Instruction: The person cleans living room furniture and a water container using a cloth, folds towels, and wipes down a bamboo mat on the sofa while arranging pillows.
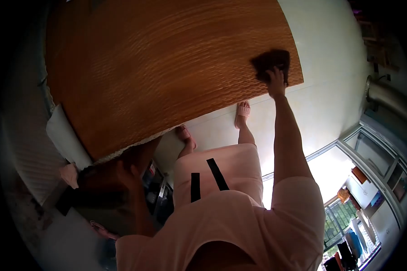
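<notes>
My right hand [276, 82] is pressed on a dark brown cloth [272, 62], its fingers over the near side of it. The cloth lies bunched near the right corner of a large brown mat [176, 67] with a ridged, glossy surface; its outline is slightly blurred. My left hand [130, 177] is in dim light at the lower left, below the mat's pale, rough front edge [135, 143]. It is blurred, but its fingers look apart, and I see nothing held in it.
A white rolled or folded piece [68, 137] lies at the mat's left corner, with a pink cloth [69, 175] below it. My feet in pink slippers [243, 109] stand on the pale floor [328, 58]. A sliding glass door frame [371, 158] is at the right.
</notes>
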